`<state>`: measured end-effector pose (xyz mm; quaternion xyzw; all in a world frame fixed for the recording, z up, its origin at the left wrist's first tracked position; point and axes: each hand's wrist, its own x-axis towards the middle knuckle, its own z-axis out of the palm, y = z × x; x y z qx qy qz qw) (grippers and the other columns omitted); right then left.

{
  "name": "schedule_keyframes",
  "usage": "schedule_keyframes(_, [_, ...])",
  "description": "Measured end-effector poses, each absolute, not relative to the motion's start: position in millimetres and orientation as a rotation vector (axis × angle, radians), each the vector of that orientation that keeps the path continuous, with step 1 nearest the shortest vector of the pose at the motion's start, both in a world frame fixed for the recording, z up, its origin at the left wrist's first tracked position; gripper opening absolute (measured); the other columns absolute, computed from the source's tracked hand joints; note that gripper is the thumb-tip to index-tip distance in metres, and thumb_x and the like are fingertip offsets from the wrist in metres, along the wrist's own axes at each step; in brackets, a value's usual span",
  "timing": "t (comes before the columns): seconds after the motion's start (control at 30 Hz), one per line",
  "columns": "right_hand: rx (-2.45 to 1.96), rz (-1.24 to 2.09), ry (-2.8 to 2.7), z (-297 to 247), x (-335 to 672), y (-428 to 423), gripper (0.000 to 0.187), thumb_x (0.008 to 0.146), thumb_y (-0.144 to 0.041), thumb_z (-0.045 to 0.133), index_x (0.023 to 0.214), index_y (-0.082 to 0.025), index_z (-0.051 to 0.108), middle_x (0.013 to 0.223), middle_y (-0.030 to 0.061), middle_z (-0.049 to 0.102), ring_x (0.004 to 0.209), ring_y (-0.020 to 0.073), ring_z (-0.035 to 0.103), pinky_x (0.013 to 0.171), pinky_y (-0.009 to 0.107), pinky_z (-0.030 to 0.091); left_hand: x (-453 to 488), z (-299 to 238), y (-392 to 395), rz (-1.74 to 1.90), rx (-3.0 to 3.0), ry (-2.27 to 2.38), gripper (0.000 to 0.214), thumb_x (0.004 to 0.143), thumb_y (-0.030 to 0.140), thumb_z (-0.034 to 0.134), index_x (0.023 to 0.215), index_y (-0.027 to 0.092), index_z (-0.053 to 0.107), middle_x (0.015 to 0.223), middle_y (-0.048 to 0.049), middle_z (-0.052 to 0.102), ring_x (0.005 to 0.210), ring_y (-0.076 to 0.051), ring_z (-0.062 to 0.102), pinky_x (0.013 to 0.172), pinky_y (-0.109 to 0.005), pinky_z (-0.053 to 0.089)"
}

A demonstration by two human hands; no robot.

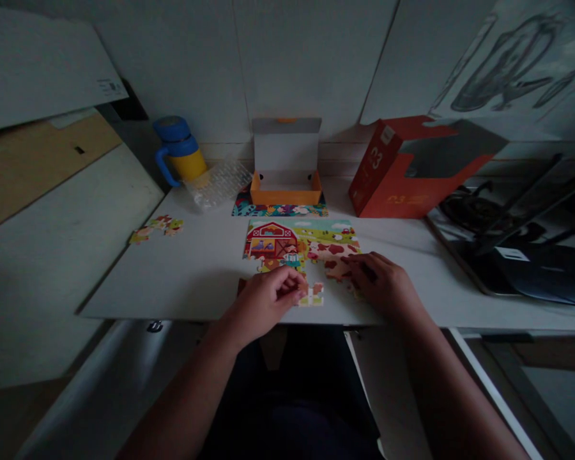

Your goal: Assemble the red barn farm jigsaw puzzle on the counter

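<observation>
A partly joined jigsaw puzzle (273,239) lies on the white table, showing a red barn, a farmer and a brown-and-white cow. My left hand (278,289) is at its lower edge, thumb and fingers pinched on a small puzzle piece (303,291) that they partly cover. Just right of those fingertips, a few light green and brown joined pieces (315,295) lie on the table. My right hand (381,278) is at the puzzle's lower right, its curled fingers gripping the edge of a cow-patterned puzzle piece (336,268). The hand hides the pieces beneath it.
Loose puzzle pieces (158,228) lie at the table's left. Behind the puzzle, an open orange box (286,195) stands on a colourful printed sheet (249,207). A blue-and-yellow flask (179,153), clear plastic wrap (220,185), a red box (397,185) and dark equipment (522,255) surround the work area.
</observation>
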<state>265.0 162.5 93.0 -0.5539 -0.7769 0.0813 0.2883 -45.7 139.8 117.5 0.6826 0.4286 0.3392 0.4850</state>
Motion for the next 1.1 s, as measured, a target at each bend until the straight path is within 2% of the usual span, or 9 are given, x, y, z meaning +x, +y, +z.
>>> schedule_keyframes(0.27, [-1.463,0.274,-2.002,92,265,164,0.028,0.111,-0.037,0.057,0.115,-0.021,0.079,0.109,0.0115,0.081,0.093,0.0260,0.078,0.084,0.038,0.058,22,109,164,0.756,1.820,1.107,0.005,0.099,0.019,0.072,0.103,0.021,0.072,0.091,-0.0023,0.079,0.083,-0.017,0.075,0.076,-0.028,0.058])
schedule_keyframes(0.77, [-1.472,0.307,-1.988,94,266,166,0.027,0.110,-0.040,0.058,0.111,-0.022,0.078,0.103,0.0094,0.081,0.089,0.0241,0.077,0.080,0.036,0.056,35,110,168,0.615,1.969,1.287,0.014,0.090,0.018,0.084,0.094,0.019,0.071,0.090,-0.0020,0.078,0.076,-0.016,0.071,0.072,-0.029,0.054])
schedule_keyframes(1.1, [-1.484,0.333,-2.004,94,266,166,0.027,0.110,-0.039,0.058,0.111,-0.022,0.079,0.107,0.0104,0.082,0.092,0.0255,0.077,0.084,0.037,0.057,45,118,165,0.533,2.063,1.354,0.014,0.090,0.017,0.084,0.094,0.019,0.071,0.095,-0.0039,0.077,0.082,-0.019,0.072,0.077,-0.032,0.055])
